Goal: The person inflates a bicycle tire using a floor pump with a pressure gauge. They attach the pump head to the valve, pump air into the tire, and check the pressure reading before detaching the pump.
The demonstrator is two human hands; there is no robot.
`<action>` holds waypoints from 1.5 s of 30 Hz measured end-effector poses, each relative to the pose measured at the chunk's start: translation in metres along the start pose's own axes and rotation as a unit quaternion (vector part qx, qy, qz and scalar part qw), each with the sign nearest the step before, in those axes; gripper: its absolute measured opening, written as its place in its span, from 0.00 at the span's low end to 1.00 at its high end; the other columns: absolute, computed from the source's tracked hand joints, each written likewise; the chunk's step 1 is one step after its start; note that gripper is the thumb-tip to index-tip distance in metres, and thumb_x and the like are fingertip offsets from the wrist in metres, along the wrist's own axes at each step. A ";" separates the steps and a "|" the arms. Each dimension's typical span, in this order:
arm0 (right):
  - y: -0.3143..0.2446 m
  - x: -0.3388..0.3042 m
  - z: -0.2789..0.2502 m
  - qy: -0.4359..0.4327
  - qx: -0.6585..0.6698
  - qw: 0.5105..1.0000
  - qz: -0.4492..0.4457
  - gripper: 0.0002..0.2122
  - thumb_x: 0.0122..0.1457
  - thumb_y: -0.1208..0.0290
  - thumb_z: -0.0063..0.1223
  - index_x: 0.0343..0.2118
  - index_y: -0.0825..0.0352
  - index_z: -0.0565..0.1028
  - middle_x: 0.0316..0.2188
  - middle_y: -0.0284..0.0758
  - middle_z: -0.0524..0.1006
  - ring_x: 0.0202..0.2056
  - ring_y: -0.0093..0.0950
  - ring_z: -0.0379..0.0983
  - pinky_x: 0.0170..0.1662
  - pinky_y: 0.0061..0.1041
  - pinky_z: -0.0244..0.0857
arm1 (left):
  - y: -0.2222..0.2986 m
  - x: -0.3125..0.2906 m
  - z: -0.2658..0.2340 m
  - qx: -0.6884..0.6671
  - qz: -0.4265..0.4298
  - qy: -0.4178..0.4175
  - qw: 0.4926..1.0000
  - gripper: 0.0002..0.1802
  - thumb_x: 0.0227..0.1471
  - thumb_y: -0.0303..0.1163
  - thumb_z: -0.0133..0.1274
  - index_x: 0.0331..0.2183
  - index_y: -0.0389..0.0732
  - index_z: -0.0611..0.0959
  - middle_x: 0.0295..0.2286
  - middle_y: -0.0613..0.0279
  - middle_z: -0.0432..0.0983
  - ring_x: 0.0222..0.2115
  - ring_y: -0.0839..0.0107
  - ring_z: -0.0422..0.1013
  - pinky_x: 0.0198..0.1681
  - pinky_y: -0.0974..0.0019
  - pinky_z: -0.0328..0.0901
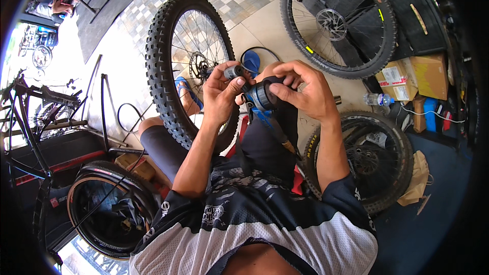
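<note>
My left hand (220, 91) pinches a small black cylindrical piece (233, 72) between thumb and fingers. Just right of it is a blue-and-black tool with a round, drum-like black head (264, 95), its blue shaft (269, 121) slanting down over my thigh. Curled fingers and thumb of my right hand (305, 89) grip the edge of that round head. I cannot make out whether the two pieces are joined. Upright beside my left hand stands a bicycle wheel (157, 71) with a knobby tyre and a disc rotor.
Another wheel (389, 30) leans at the far right; a third (402, 165) lies by my right elbow. Cardboard boxes (430, 76), a plastic bottle (378, 100) and a paper bag (415, 181) are on the right. Bike frames (30, 122) and a tan-walled wheel (74, 209) occupy the left.
</note>
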State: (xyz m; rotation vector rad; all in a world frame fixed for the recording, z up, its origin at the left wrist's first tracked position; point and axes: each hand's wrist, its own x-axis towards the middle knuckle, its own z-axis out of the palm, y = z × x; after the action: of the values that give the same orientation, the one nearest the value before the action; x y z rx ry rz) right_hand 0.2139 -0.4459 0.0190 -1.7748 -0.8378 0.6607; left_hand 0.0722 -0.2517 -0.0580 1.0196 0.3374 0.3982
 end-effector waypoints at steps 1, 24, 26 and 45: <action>-0.011 0.005 0.005 0.020 0.023 1.000 -0.007 0.21 0.53 0.60 0.75 0.45 0.68 0.82 0.40 0.34 0.83 0.32 0.21 0.77 0.37 0.23 0.71 | 0.001 -0.001 0.001 0.006 0.001 -0.001 1.000 0.25 0.63 0.26 0.62 0.58 0.33 0.73 0.40 0.52 0.83 0.41 0.67 0.81 0.33 0.74 0.74; -0.053 0.012 0.058 0.095 -0.169 0.979 -0.066 0.09 0.55 0.75 0.68 0.35 0.70 0.78 0.29 0.36 0.81 0.26 0.27 0.79 0.32 0.28 0.72 | 0.016 -0.027 0.015 0.055 0.064 -0.037 0.996 0.22 0.60 0.20 0.63 0.55 0.33 0.76 0.45 0.61 0.78 0.45 0.75 0.75 0.51 0.70 0.71; -0.052 0.012 0.056 0.077 -0.143 0.983 -0.086 0.09 0.54 0.76 0.68 0.35 0.70 0.77 0.29 0.36 0.80 0.26 0.27 0.79 0.32 0.28 0.72 | 0.018 -0.028 0.014 0.050 0.061 -0.045 0.996 0.23 0.60 0.20 0.63 0.55 0.32 0.76 0.45 0.62 0.78 0.46 0.75 0.75 0.51 0.70 0.71; -0.027 0.036 0.019 -0.014 -0.259 0.875 -0.408 0.11 0.56 0.74 0.66 0.42 0.65 0.78 0.35 0.33 0.78 0.36 0.33 0.77 0.36 0.33 0.74 | 0.045 -0.021 0.011 0.105 0.015 -0.124 0.987 0.25 0.60 0.19 0.62 0.57 0.30 0.76 0.44 0.59 0.80 0.45 0.74 0.77 0.52 0.69 0.73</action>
State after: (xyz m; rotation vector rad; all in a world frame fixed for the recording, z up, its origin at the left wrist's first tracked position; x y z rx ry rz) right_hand 0.2147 -0.4001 0.0363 -1.6263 -1.7595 -0.1226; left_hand 0.0514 -0.2487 -0.0123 1.2686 0.1408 0.2620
